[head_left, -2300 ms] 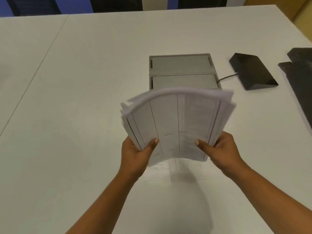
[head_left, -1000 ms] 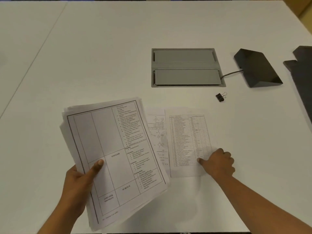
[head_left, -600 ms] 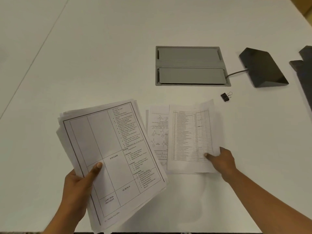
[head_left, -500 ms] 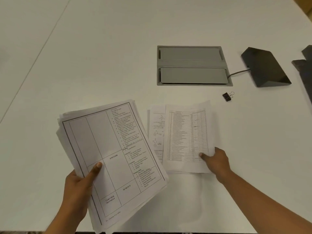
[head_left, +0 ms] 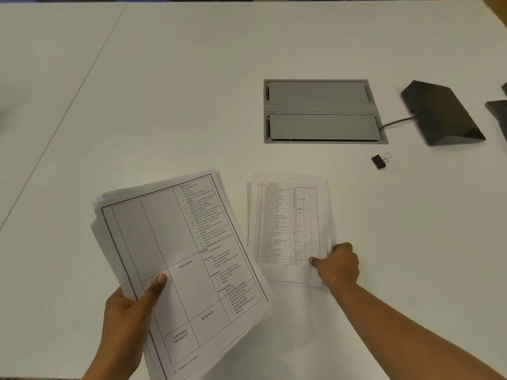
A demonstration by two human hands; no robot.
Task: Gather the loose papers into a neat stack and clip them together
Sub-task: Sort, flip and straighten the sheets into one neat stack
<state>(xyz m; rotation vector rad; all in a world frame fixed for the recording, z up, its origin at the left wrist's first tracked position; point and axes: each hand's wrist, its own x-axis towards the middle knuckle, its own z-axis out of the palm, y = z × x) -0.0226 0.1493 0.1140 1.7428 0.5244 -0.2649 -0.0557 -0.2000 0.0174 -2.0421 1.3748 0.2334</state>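
Our left hand (head_left: 123, 322) clamps a stack (head_left: 178, 267) of papers, thumb (head_left: 153, 287) pressed on the top sheet, lifted and tilted near the table's (head_left: 192, 91) near edge. Our right hand (head_left: 338, 266) pinches the lower right corner of the loose sheets (head_left: 288, 229) lying flat just beside the stack. A black clip (head_left: 380, 161) lies apart, farther right, near the grey hatch (head_left: 321, 111) and a black wedge (head_left: 441, 113).

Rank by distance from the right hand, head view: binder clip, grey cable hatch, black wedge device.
From the right hand:
1. binder clip, up and right on the table.
2. grey cable hatch, straight beyond.
3. black wedge device, far right.
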